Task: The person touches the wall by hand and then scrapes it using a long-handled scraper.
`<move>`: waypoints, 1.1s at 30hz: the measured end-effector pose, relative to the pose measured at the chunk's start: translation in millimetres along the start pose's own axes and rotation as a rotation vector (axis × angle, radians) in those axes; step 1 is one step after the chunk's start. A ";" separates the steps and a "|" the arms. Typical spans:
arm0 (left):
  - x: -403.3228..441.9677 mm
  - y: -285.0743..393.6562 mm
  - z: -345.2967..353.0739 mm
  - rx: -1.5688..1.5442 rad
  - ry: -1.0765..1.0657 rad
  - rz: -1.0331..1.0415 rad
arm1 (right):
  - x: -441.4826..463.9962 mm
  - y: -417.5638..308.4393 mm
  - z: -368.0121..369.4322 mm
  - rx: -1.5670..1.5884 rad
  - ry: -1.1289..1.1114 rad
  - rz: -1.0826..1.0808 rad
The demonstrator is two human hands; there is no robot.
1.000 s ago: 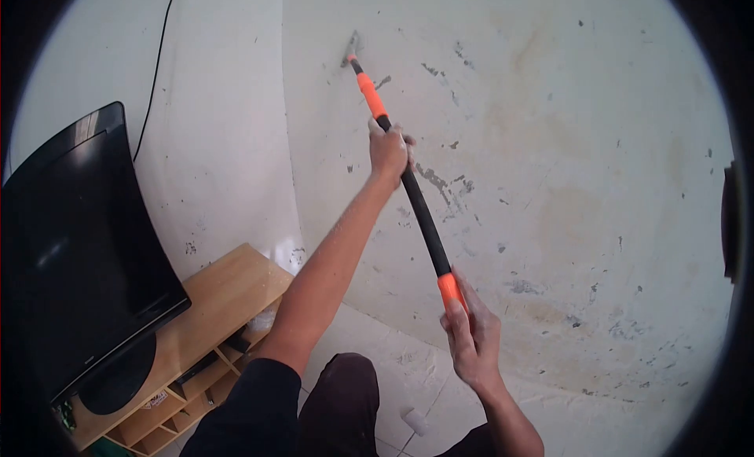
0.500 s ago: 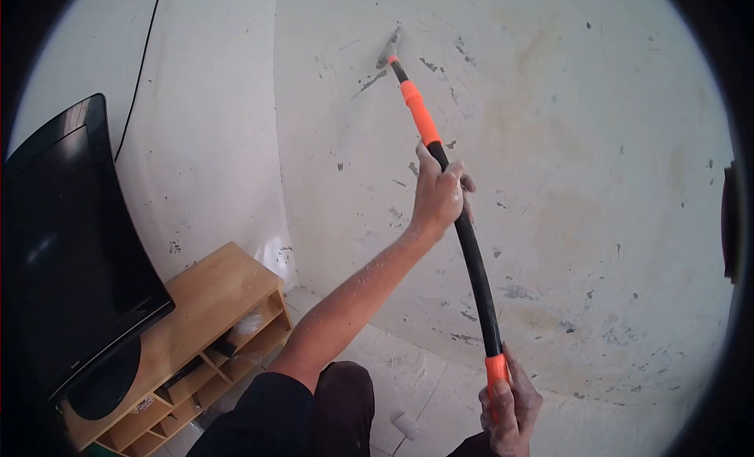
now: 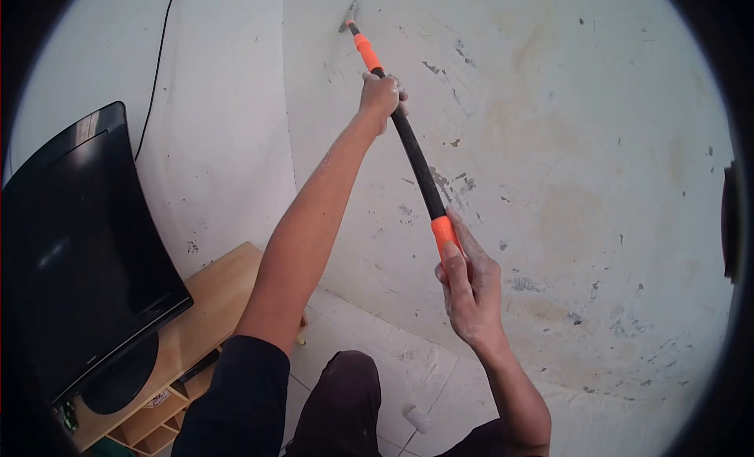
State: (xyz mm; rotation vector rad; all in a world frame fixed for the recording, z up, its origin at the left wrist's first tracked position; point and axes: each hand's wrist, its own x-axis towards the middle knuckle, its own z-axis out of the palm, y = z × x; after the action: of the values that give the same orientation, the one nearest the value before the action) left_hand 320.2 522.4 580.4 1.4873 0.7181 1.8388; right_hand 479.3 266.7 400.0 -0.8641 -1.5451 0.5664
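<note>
Both hands hold a long-handled scraper (image 3: 414, 154) with a black pole and orange grips. Its blade (image 3: 349, 17) meets the wall high up, near the corner. My left hand (image 3: 382, 97) is closed around the pole just below the upper orange grip. Lower down, my right hand (image 3: 471, 284) wraps the orange end grip, its index finger stretched along the pole. White dust coats the fingers of both hands. The wall (image 3: 565, 143) is pale, with grey chips, scratches and brownish stains.
At left, a black television (image 3: 86, 253) stands on a wooden cabinet (image 3: 212, 292) with open shelves. A dark cable (image 3: 157, 72) runs down the side wall. On the tiled floor (image 3: 353, 323) lie dust and a white roller (image 3: 418, 419). A dark object (image 3: 731, 221) is at the right edge.
Both hands and the scraper have moved up and to the left. The blade has slid along the wall toward the corner. My view has shifted slightly.
</note>
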 end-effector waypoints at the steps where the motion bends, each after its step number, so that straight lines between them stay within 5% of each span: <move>1: -7.4 -2.8 4.6 0.009 0.003 -0.002 | -8.8 -4.1 -3.1 0.004 0.018 0.016; 5: -63.1 -10.8 38.6 -0.106 -0.077 -0.036 | -55.6 -9.6 -39.2 -0.063 0.111 0.011; 9: -114.3 -21.4 92.6 -0.264 -0.211 -0.034 | -101.4 -50.4 -104.9 -0.171 0.234 0.317; 13: -157.8 -5.2 121.0 -0.364 -0.239 -0.048 | -118.2 -56.1 -144.1 -0.295 0.311 0.249; 18: -137.3 4.1 120.9 -0.478 -0.229 -0.098 | -102.3 -71.5 -139.5 -0.324 0.366 0.242; 27: 11.9 4.8 39.6 -0.203 0.089 0.020 | 19.6 -49.1 -59.5 -0.161 0.046 0.097; 33: -12.3 -25.5 26.6 -0.052 0.076 -0.050 | -29.8 -24.5 -50.1 -0.143 0.015 0.101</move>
State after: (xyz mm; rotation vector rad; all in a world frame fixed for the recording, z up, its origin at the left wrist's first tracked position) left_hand 351.7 529.4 558.9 1.3611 0.7317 1.8699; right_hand 523.6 222.4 408.8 -1.0584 -1.5483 0.5254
